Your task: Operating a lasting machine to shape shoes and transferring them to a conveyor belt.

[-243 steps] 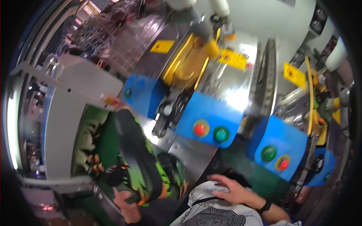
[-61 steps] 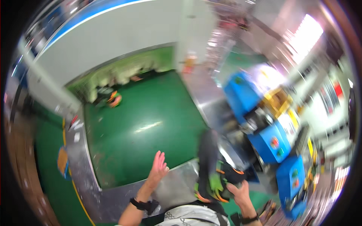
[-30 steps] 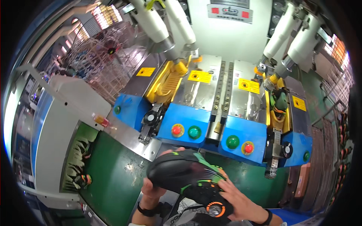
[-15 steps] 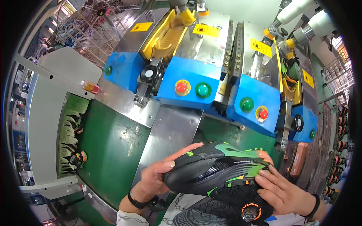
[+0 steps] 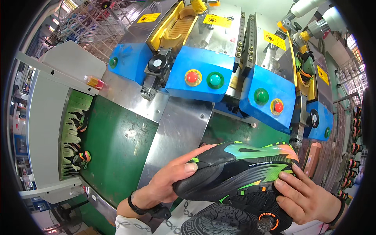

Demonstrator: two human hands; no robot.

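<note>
A black sports shoe (image 5: 235,176) with green, orange and blue-green markings is held up close to me on its side, toe to the left. My left hand (image 5: 168,178) is closed around the toe end, its thumb on the near side. At the heel end, my right hand (image 5: 307,196) grips the shoe near its collar, fingers pressed against the upper. A round orange-and-black part (image 5: 268,222) shows at the shoe's lower right. My palms are mostly hidden.
Ahead stands a machine with blue housings (image 5: 199,72) and red and green buttons. Another shoe (image 5: 304,64) sits in its right station. Left, shoes lie by a fringed opening (image 5: 70,137) beside the green surface (image 5: 117,152). A bottle (image 5: 94,82) lies near it; shoes line a rack (image 5: 354,149) at right.
The shoe and both hands have moved slightly right, and the shoe looks a little larger. The machine sits higher in the picture. Both hands keep their hold.
</note>
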